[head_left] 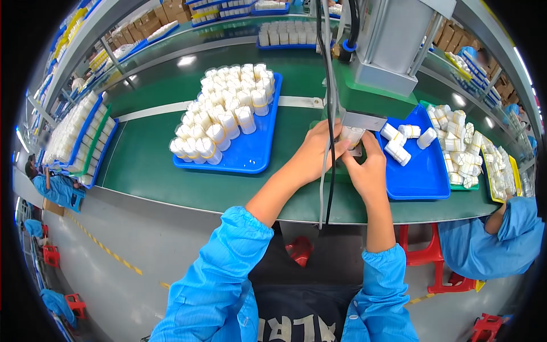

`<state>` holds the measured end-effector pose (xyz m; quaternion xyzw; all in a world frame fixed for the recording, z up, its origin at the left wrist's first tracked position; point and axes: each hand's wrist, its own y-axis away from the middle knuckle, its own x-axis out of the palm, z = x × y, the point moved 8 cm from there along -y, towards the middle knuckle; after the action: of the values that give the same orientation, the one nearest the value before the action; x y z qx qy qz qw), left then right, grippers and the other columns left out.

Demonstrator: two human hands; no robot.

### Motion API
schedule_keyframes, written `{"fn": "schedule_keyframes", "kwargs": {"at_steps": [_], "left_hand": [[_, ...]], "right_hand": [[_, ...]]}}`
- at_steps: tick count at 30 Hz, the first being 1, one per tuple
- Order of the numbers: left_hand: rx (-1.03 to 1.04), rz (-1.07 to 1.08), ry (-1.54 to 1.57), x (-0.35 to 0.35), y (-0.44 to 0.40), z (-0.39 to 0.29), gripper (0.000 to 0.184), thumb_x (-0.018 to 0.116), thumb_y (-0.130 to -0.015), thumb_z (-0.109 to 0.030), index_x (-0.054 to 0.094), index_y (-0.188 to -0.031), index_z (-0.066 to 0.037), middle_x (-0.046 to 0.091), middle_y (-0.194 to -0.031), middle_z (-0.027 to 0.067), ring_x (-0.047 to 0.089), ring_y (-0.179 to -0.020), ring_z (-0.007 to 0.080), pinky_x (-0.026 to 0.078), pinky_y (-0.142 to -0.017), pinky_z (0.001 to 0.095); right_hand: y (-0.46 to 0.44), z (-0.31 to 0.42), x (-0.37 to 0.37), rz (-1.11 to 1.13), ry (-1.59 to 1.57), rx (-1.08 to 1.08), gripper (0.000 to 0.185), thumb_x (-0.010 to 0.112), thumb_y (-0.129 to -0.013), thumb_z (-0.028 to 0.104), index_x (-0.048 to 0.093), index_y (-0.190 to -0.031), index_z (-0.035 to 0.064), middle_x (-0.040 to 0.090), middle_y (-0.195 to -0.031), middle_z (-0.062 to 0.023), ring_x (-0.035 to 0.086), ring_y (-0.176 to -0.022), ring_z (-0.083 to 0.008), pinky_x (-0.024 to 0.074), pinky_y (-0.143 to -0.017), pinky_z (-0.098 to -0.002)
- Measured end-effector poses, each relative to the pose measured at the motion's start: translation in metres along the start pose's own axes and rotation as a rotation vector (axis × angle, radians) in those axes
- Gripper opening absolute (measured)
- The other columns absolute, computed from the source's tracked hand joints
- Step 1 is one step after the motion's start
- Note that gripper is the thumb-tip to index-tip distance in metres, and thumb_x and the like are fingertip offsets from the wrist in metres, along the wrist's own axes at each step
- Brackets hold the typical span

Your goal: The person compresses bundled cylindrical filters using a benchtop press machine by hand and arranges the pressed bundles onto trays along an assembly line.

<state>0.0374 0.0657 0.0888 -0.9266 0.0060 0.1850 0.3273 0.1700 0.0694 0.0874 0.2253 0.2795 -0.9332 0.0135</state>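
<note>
1. The left hand [320, 149] is partly closed, its thumb and fingers against a white cylindrical piece [352, 135].
2. The right hand [367, 168] grips the same piece, thumb and fingers curved.
3. That piece sits beneath the press head [364, 121].
4. Blue trays with similar white cylinders, a left tray [259, 162] and a right tray [416, 179], flank the press [384, 48].

Glossy plastic tray [419, 178], smooth metal press [388, 43], cloth sleeve [219, 268]
</note>
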Motion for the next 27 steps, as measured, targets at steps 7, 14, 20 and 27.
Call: {"fn": "schedule_keyframes", "kwargs": {"at_steps": [7, 14, 20, 27], "left_hand": [[-0.047, -0.143, -0.215, -0.037, 0.015, 0.008, 0.038, 0.05, -0.084, -0.002, 0.063, -0.12, 0.003, 0.06, -0.125, 0.0226, 0.054, -0.119, 0.0393, 0.04, -0.106, 0.0423], [-0.151, -0.429, -1.039, -0.142, 0.023, -0.001, 0.046, 0.062, -0.08, -0.006, 0.061, -0.126, -0.004, 0.058, -0.129, 0.0172, 0.05, -0.125, 0.0346, 0.033, -0.11, 0.047], [-0.193, -0.249, -1.197, -0.147, 0.037, 0.025, 0.048, 0.072, -0.077, -0.008, 0.06, -0.123, -0.007, 0.057, -0.131, 0.0164, 0.048, -0.128, 0.0337, 0.025, -0.11, 0.0579], [-0.101, -0.208, -0.817, -0.138, 0.032, 0.0, 0.04, 0.071, -0.076, -0.003, 0.062, -0.115, -0.004, 0.065, -0.108, 0.0138, 0.058, -0.112, 0.0328, 0.041, -0.099, 0.0447]], "right_hand": [[-0.001, 0.004, 0.003, -0.067, 0.042, 0.055, 0.032, 0.077, -0.077, 0.014, 0.065, -0.103, -0.0017, 0.066, -0.101, -0.014, 0.064, -0.091, -0.032, 0.0509, -0.08, -0.036], [0.001, -0.002, 0.003, -0.093, 0.052, 0.056, 0.032, 0.079, -0.078, 0.014, 0.067, -0.102, -0.0029, 0.066, -0.101, -0.0136, 0.064, -0.085, -0.0275, 0.0498, -0.077, -0.0332], [0.004, 0.005, 0.003, -0.123, -0.023, 0.078, 0.03, 0.076, -0.08, 0.014, 0.068, -0.104, -0.0018, 0.066, -0.101, -0.0119, 0.064, -0.084, -0.0235, 0.0498, -0.077, -0.0334], [0.002, 0.004, 0.003, -0.136, -0.017, 0.046, 0.03, 0.076, -0.08, 0.015, 0.068, -0.104, -0.0016, 0.066, -0.1, -0.0109, 0.061, -0.082, -0.0221, 0.0487, -0.075, -0.0332]]}}
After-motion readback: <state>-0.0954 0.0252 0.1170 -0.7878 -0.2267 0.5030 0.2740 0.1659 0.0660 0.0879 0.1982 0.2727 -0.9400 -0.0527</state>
